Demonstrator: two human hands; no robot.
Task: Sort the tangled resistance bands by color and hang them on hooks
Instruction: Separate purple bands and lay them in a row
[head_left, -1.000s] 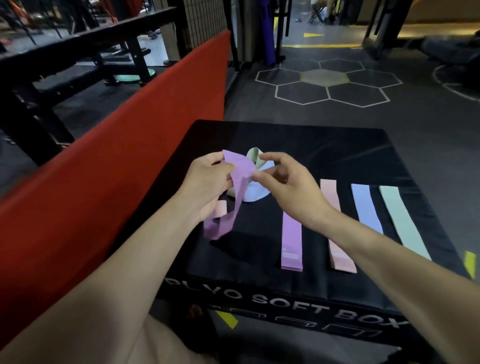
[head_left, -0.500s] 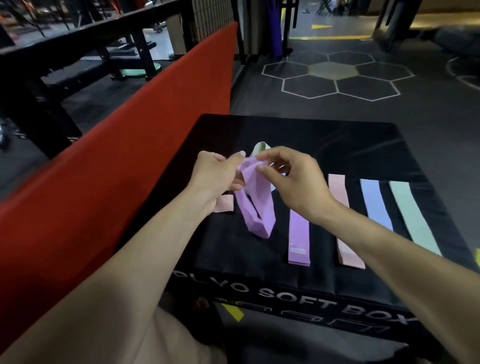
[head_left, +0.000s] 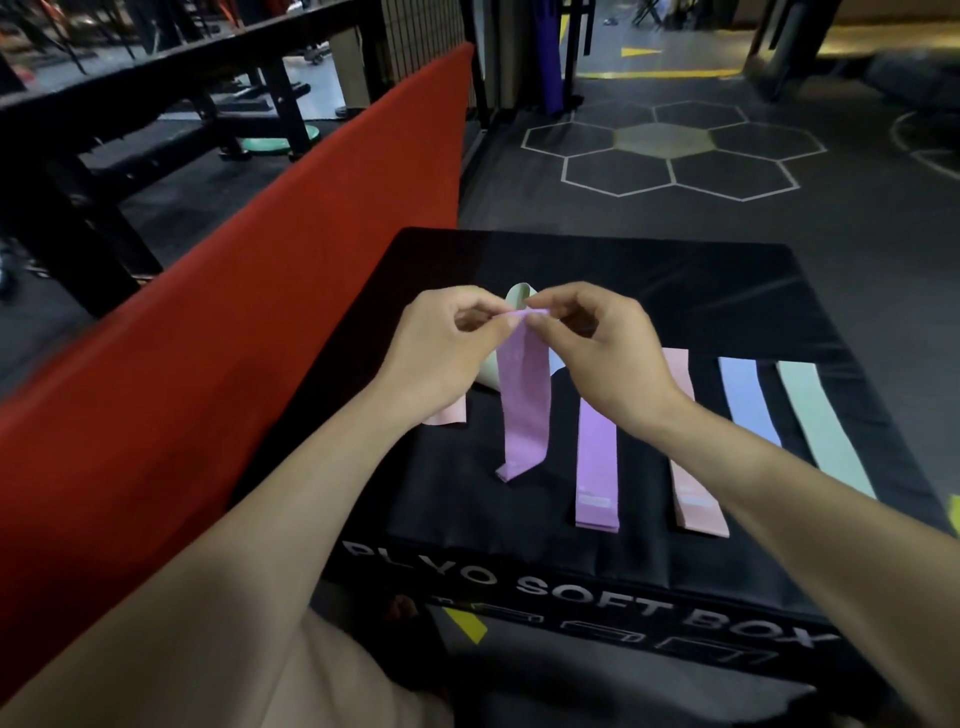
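Above plyo box (head_left: 675, 291), purple band (head_left: 523, 410) now hanging straight

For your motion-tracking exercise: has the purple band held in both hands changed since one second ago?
Yes. The held purple band now hangs straight, its lower end touching the box beside the flat purple band.

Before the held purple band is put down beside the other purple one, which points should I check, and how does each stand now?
1. Both hands pinch the held purple band at its top: left hand, right hand: ok.
2. Band hangs straight, untwisted: ok.
3. Free of the pile behind: cannot tell.
4. Bare space on the box left of the flat purple band: ok.
5. Hooks in view: not ok.
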